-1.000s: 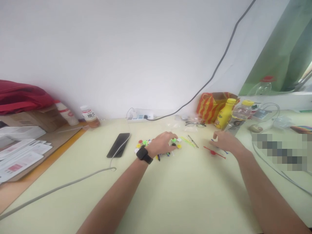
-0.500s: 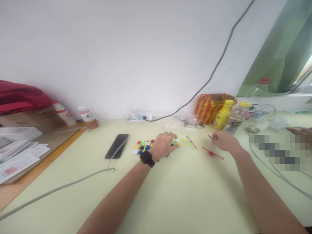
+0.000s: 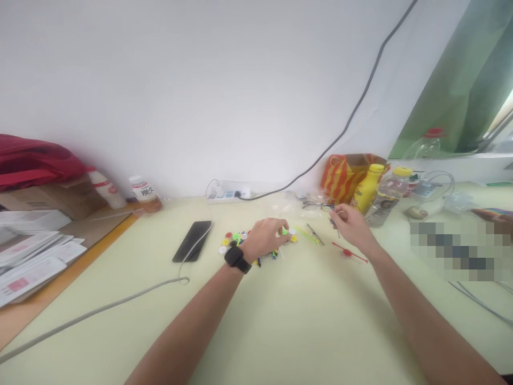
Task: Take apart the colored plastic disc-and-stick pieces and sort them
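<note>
My left hand (image 3: 265, 236), with a black watch on its wrist, is over a pile of small coloured plastic discs and sticks. Its thumb and index finger are apart, and a green disc (image 3: 284, 231) shows in the gap. Further right, my right hand (image 3: 352, 224) is raised above the table, pinching a thin blue plastic arrow (image 3: 332, 218) that is partly hidden by the fingers. Below it lies a red arrow with a round hub (image 3: 347, 253). Yellow-green sticks (image 3: 310, 236) and a dark thin stick (image 3: 315, 234) lie between my hands.
A black phone (image 3: 192, 241) with a cable lies left of the pile. Behind my right hand stand a striped bag (image 3: 339, 176), a yellow bottle (image 3: 366, 190) and a clear bottle (image 3: 387, 198). Glasses (image 3: 315, 205) and a power strip (image 3: 226, 195) are near the wall. Another person's hand shows far right.
My right hand has moved left and a little up with the blue arrow, which now hangs more upright. My left hand has shifted slightly left over the pile.
</note>
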Tool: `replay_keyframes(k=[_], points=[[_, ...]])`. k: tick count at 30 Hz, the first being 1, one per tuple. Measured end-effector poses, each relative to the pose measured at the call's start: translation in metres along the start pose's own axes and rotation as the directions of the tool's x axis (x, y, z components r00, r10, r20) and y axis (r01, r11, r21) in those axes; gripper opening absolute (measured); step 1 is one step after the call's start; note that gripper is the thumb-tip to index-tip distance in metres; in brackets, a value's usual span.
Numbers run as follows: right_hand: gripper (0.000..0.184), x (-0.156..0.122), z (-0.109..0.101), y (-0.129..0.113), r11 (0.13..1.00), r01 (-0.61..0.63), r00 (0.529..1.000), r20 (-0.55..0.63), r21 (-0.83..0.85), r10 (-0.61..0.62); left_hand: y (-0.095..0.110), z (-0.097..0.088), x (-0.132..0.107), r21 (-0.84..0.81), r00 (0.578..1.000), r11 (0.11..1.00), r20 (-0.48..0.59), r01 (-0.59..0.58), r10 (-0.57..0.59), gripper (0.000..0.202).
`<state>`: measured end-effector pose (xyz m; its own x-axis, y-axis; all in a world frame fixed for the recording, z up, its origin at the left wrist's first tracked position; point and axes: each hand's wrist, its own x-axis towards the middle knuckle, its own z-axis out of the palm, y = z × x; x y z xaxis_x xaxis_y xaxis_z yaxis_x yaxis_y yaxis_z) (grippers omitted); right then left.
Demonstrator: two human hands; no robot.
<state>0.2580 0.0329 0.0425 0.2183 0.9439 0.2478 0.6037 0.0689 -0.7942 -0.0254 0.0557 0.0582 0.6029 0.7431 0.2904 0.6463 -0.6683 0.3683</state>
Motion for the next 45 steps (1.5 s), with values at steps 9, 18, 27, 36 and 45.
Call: replay_keyframes(k=[9,18,27,36,45], points=[[0.043,-0.035,0.05,-0.045,0.852,-0.102,0.942,0.326,0.513,-0.084,0.023,-0.006,0.002,-0.455,0.988,0.877,-0.058,-0.153,0.142,0.021],[0.025,-0.036,0.048,-0.043,0.803,-0.175,0.876,0.462,0.57,-0.137,0.019,-0.002,0.004,-0.488,0.985,0.855,-0.068,-0.174,0.161,0.019],[0.038,-0.019,0.052,-0.007,0.988,0.14,0.961,0.231,0.072,-0.153,0.014,0.0,0.0,-0.386,0.981,0.92,0.139,-0.069,0.132,0.012],[0.023,-0.006,0.004,0.003,0.885,0.237,0.953,0.273,-0.401,-0.132,0.0,-0.001,-0.002,-0.237,0.965,0.969,0.229,-0.07,0.126,0.015],[0.032,-0.006,-0.065,0.041,0.894,0.031,0.756,0.596,-0.447,0.272,-0.017,-0.001,-0.005,-0.183,0.986,0.979,0.123,-0.092,0.116,0.034]])
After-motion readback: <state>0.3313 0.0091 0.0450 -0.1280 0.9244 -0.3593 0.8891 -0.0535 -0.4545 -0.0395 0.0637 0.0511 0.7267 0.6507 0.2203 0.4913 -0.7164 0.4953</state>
